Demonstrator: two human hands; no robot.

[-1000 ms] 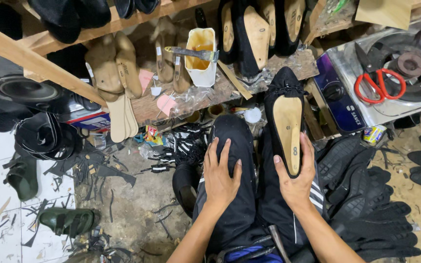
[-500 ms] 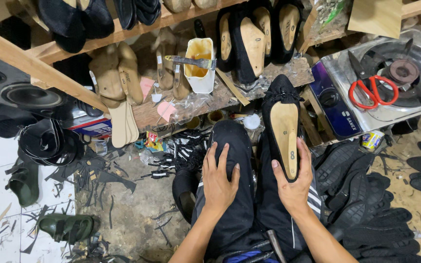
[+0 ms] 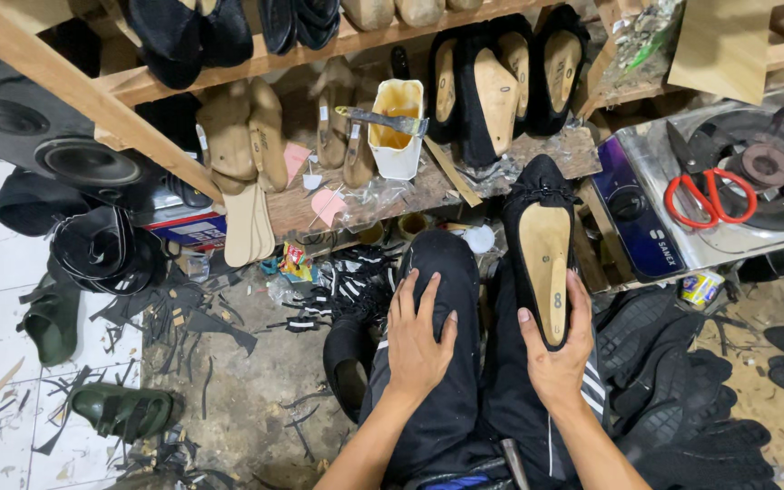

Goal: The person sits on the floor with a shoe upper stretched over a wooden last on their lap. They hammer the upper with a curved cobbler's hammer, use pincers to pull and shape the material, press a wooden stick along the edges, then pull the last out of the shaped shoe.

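1. Far left, on white tiles: two green sandals (image 3: 122, 410), lying apart amid black offcuts and scraps.
2. Above them: black speaker (image 3: 83, 161) under a slanted wooden beam; coiled black strips just below.
3. Centre bench: tan wooden lasts (image 3: 245, 136) propped upright; white glue pot (image 3: 396, 129) with a blade laid across its rim.
4. Left hand (image 3: 416, 340): flat on left thigh in black trousers, fingers spread and extended, gripping nothing.
5. Right hand (image 3: 553, 349): wrapped around heel end of a black flat shoe (image 3: 543, 245), thumb on one side, fingers on the other, firmly closed on it. Shoe sole-up on right knee, tan insole board showing, toe pointing away toward bench.
6. Right: metal gas stove (image 3: 682, 195), red-handled scissors (image 3: 710, 198) resting on top.
7. Far right, floor: heap of black soles (image 3: 691, 399) just beside right leg.
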